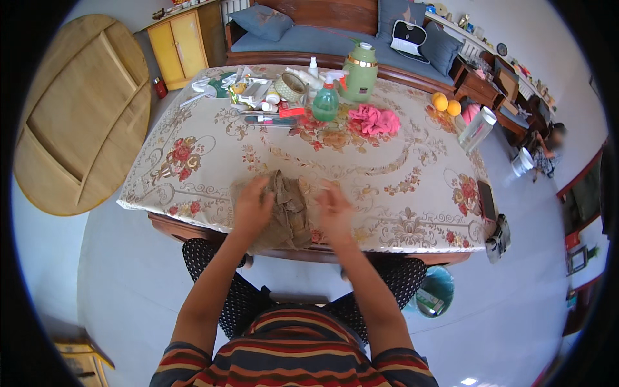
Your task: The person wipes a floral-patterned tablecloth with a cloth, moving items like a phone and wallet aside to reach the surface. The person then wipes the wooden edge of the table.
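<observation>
A rumpled, olive-brown cloth (290,216) lies at the near edge of the table, with part of it hanging over the edge. My left hand (253,209) is on the cloth's left side, its fingers curled against the fabric. Just right of the cloth, apart from it, my right hand (335,213) hovers over the tablecloth. Motion smears its fingers, so their exact pose and anything small between them cannot be made out.
The table has a floral tablecloth (213,148). Toward the back stand a tray of small items (271,121), a green spray bottle (325,103), a green thermos (359,74) and a pink cloth (374,120). At right are oranges (440,101), a clear bottle (477,129) and a phone (487,200).
</observation>
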`<state>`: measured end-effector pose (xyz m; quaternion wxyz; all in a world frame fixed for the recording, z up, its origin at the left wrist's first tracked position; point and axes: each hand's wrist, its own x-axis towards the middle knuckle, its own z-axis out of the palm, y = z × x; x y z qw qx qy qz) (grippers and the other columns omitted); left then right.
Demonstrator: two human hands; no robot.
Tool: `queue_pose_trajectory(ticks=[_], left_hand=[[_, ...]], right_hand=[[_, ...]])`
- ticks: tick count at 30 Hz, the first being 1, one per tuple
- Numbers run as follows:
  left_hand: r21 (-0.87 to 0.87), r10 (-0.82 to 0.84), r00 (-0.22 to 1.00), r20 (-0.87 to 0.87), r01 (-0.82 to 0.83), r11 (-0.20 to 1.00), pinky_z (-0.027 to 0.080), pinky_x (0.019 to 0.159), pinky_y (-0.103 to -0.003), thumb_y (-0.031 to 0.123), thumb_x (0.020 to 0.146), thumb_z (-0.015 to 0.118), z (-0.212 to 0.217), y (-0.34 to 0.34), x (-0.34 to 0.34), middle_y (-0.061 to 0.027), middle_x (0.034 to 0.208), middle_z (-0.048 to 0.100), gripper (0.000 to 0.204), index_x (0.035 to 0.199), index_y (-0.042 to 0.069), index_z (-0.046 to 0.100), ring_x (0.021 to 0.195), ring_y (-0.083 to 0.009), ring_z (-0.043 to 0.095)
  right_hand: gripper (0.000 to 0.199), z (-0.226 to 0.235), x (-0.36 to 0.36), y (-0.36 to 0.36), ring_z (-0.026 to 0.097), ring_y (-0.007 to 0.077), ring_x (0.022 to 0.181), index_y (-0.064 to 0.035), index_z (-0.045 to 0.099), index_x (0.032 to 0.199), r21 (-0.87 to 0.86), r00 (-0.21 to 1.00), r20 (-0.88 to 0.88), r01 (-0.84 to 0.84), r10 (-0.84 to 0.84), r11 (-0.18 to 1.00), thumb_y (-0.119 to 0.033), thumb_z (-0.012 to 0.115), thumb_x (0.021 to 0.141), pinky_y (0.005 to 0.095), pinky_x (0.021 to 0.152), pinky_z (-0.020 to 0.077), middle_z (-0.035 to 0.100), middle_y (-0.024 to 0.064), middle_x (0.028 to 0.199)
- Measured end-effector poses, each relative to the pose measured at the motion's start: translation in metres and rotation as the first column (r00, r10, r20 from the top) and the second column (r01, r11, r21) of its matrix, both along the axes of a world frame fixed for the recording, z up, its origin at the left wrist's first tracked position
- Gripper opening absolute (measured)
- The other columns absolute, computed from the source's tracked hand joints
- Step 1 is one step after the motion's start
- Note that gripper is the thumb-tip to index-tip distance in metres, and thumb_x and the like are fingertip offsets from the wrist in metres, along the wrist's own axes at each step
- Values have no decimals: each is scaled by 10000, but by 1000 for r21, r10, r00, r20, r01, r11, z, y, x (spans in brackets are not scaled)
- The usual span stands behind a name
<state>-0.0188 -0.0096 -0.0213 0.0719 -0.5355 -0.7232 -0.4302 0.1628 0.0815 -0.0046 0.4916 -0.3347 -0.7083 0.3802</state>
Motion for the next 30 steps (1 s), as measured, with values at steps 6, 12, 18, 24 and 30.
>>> queue_pose_trajectory(ticks=[6,12,18,24,30], left_hand=[[-503,-17,969,-245,-112,857,129,1078,-639,549,901,433,-11,44,52,-167,1501,280,659,1405,125,407,1382,-439,198],[-550,-409,881,-239,224,804,105,1090,-634,552,908,419,3,90,111,-151,1497,301,666,1416,121,389,1393,-423,186],[-535,-664,719,-206,486,691,153,1090,-620,522,908,464,4,125,165,-102,1499,312,607,1386,148,440,1392,-392,212],[-418,-589,776,-227,469,778,215,1060,-607,436,902,498,-8,186,162,-84,1414,422,503,1318,154,510,1350,-377,298],[-428,-473,858,-202,357,830,194,1080,-607,439,896,492,-11,242,129,-87,1434,412,521,1338,162,492,1358,-368,300]], right_hand=[[227,-36,173,70,483,81,623,-14,671,890,-52,893,-47,445,-447,894,-180,533,960,259,550,423,585,22,686],[280,-57,209,66,519,120,548,-9,609,764,81,832,-1,553,-554,830,-221,574,942,291,531,442,595,37,631],[300,-51,195,61,568,285,497,-52,553,645,334,690,192,623,-698,707,-170,583,920,375,473,445,585,110,591],[310,-51,198,57,533,282,458,-61,511,620,404,666,254,586,-702,702,-133,575,915,376,440,417,555,110,565],[301,-55,197,56,494,283,461,-41,494,637,435,653,259,579,-712,689,-124,568,917,373,457,398,511,121,554]])
